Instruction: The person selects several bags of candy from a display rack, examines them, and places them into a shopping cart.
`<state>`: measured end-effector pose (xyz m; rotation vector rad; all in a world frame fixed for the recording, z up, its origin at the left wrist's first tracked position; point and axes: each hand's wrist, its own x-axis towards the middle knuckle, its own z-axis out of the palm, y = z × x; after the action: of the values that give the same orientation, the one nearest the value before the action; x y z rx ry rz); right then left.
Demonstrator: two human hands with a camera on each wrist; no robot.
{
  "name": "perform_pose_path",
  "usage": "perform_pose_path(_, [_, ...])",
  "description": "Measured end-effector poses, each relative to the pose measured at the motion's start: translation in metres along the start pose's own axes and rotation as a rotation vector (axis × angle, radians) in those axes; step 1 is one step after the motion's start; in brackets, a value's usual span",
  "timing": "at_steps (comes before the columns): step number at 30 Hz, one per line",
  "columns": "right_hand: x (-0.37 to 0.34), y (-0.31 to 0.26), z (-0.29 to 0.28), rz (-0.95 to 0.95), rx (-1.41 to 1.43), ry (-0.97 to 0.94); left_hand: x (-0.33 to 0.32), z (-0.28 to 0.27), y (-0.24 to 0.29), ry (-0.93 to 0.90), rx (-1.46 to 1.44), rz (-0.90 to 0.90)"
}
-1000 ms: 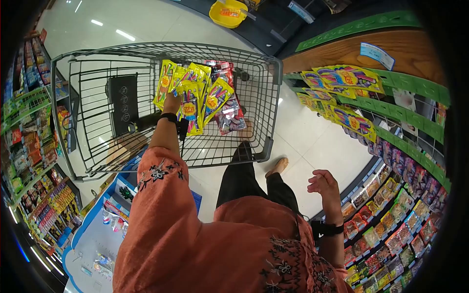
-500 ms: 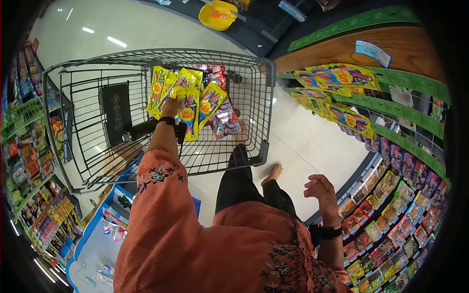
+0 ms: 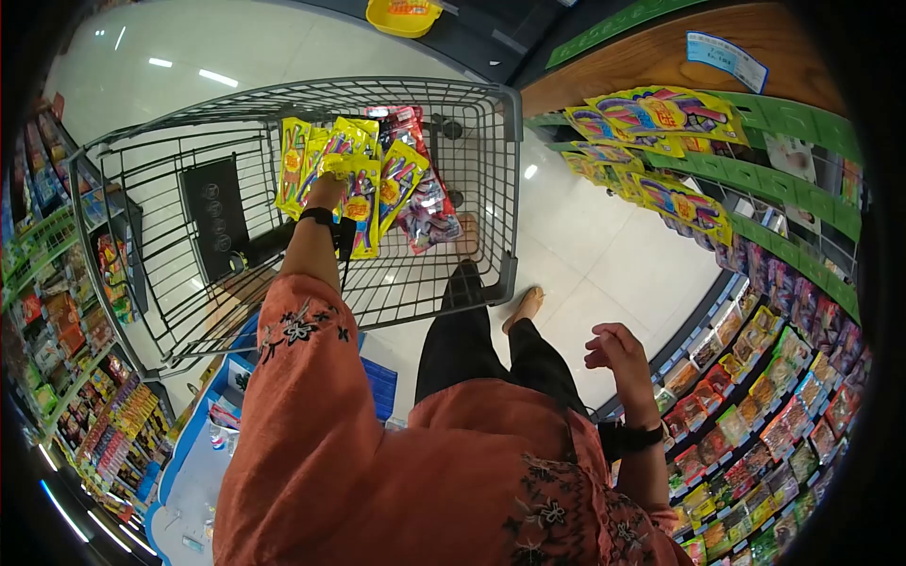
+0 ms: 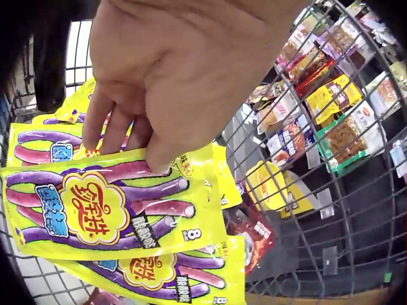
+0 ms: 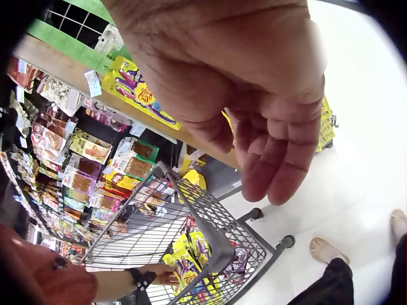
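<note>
Inside a grey wire shopping cart [image 3: 512,113], my left hand [image 3: 326,193] pinches the top edge of a yellow candy bag [image 4: 95,210], thumb over the front and fingers behind. The bag shows purple and pink candy sticks. More yellow candy bags [image 3: 401,179] lie under and around it, and red and purple packets [image 3: 429,222] lie to their right. My right hand [image 3: 618,358] is raised beside my body, outside the cart, holding nothing. Its fingers hang loosely bent in the right wrist view.
Yellow candy bags [image 3: 661,111] hang from a green-edged rack on the right, with rows of snack packets [image 3: 746,424] below. A yellow basket [image 3: 404,17] sits on a dark shelf at the top. Packed shelves [image 3: 57,311] line the left side, near a blue-edged display [image 3: 189,481].
The cart and its bags have shifted slightly left in the head view. My left hand stays on the candy bag. My right hand remains raised, fingers bent a little more.
</note>
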<state>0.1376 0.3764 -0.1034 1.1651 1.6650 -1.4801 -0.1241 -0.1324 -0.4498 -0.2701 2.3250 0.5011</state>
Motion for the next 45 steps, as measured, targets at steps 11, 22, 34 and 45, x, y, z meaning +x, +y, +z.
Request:
perform_pose_path(11, [-0.003,-0.043,0.0,-0.239,0.073,-0.103,-0.14,-0.093,0.073,0.037,-0.652,0.203])
perform_pose_path(22, [-0.053,-0.129,0.023,-0.851,-0.004,-0.419,-0.373,-0.187,0.254,0.02,-1.113,0.527])
perform_pose_path(34, [-0.115,-0.098,-0.061,-0.869,0.347,-0.52,-0.473,-0.114,0.415,-0.221,-1.149,0.783])
perform_pose_path(45, [-0.13,-0.046,-0.129,-0.9,0.573,-0.268,-0.496,-0.052,0.475,-0.425,-0.839,0.839])
